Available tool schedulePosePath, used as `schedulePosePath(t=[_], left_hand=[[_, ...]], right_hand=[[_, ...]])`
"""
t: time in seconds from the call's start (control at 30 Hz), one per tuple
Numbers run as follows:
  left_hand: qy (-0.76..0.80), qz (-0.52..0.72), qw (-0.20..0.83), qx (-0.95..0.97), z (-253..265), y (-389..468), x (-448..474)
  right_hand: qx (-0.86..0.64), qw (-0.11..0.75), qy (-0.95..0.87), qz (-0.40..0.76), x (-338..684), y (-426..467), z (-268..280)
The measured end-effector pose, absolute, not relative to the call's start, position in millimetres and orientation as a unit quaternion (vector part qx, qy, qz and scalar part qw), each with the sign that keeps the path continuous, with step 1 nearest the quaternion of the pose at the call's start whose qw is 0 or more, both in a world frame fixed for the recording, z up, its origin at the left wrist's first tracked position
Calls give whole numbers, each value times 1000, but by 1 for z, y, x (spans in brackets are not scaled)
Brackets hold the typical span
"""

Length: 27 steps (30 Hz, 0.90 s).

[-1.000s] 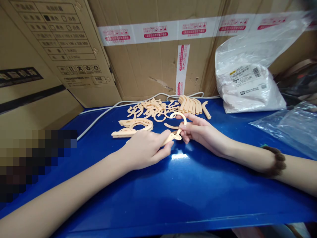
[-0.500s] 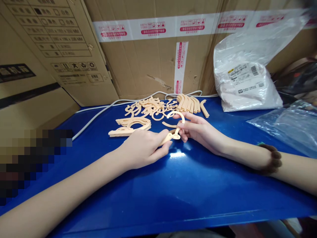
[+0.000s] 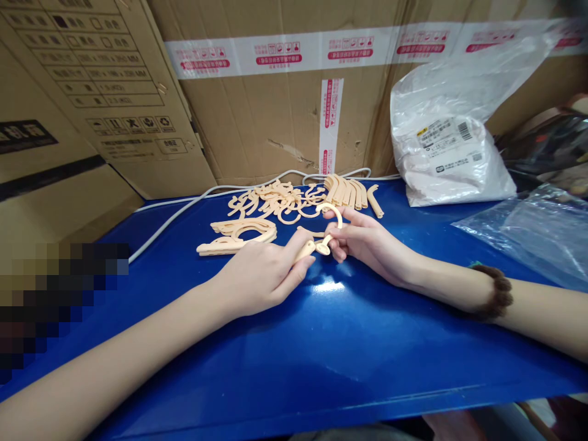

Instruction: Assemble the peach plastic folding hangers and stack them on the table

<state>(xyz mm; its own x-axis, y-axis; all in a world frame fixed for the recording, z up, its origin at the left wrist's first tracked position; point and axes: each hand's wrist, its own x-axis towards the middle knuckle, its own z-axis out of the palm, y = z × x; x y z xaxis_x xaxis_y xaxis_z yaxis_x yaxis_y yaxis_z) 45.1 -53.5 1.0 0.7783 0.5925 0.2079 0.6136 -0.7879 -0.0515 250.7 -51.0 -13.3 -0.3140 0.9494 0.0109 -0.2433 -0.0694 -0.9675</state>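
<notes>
My right hand (image 3: 362,239) pinches a cream plastic hanger hook (image 3: 339,215), its curve up and its flat round end (image 3: 323,248) down. In my left hand (image 3: 271,269) is a cream hanger arm (image 3: 305,250), gripped between thumb and fingers; most of it is hidden by the hand. The arm's holed tip is very close to the hook's round end; whether they touch I cannot tell. Just behind the hands lies another curved cream piece (image 3: 310,233). To the left rest several folded hangers (image 3: 243,229), stacked.
A heap of loose cream hooks (image 3: 280,199) and a row of hanger arms (image 3: 349,191) lie at the back of the blue table (image 3: 321,355). Cardboard boxes (image 3: 257,122) stand behind. A white cable (image 3: 184,211), a white plastic bag (image 3: 450,153) and clear plastic (image 3: 533,233) are around.
The hanger arm in my left hand and the hook in my right hand have shifted slightly against each other, with the hook turned a little. The whole view has moved slightly.
</notes>
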Motion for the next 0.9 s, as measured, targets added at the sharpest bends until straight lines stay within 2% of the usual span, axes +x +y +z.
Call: schedulePosePath(t=[0.23,0.43,0.9], left_hand=[[-299,-96,37,-949,0,-51,44],[-294,-108,66,-947,-1,-52,43],[-238,-176,71,-953,-8,-53,38]], right_hand=[[-347,431,-546,628,252,-52,-15],[-363,456,-502,639,251,-51,-13],[-325,413,-548,650,256,-49,-14]])
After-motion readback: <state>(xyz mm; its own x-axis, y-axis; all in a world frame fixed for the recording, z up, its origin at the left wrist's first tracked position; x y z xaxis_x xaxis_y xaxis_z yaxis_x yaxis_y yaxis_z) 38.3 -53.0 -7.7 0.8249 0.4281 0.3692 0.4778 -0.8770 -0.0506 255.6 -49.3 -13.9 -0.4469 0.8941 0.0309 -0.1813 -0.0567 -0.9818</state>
